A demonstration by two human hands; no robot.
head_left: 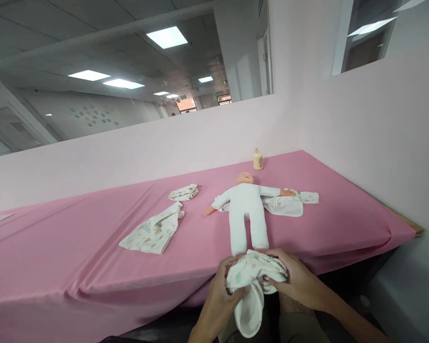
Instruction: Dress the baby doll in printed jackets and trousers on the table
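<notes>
"Bunched garment (253, 271) comes first, low in the centre of the frame: pale, printed, with one plain light flap hanging down."

"How do the hands stand?"

"Left hand (219, 288) and right hand (295, 276) hold it from either side. Both are partly closed, the fingers curled round the cloth and the thumbs on its near side."

"And just beyond them?"

"A doll (246, 207) in a white body lies face up right of centre, legs pointing down the frame, arms spread wide. Its feet end right behind the cloth; whether they touch it cannot be told."

"Something shows beneath the doll."

"Yes, an opened garment (286, 206). It reaches out on both sides, farther on the right, where one printed sleeve lies flat."

"What sits left of the doll?"

"A printed top (153, 231) spread out left of centre, and a small folded cloth (184, 192) just above it."

"Farther up?"

"A cream bottle (258, 160) stands upright above the doll's head, near the wall (200, 138). All but the wall and the held cloth rest on the pink tablecloth (93, 238). A wide window (121, 57) fills the upper left, with bright ceiling panels showing in it."
</notes>
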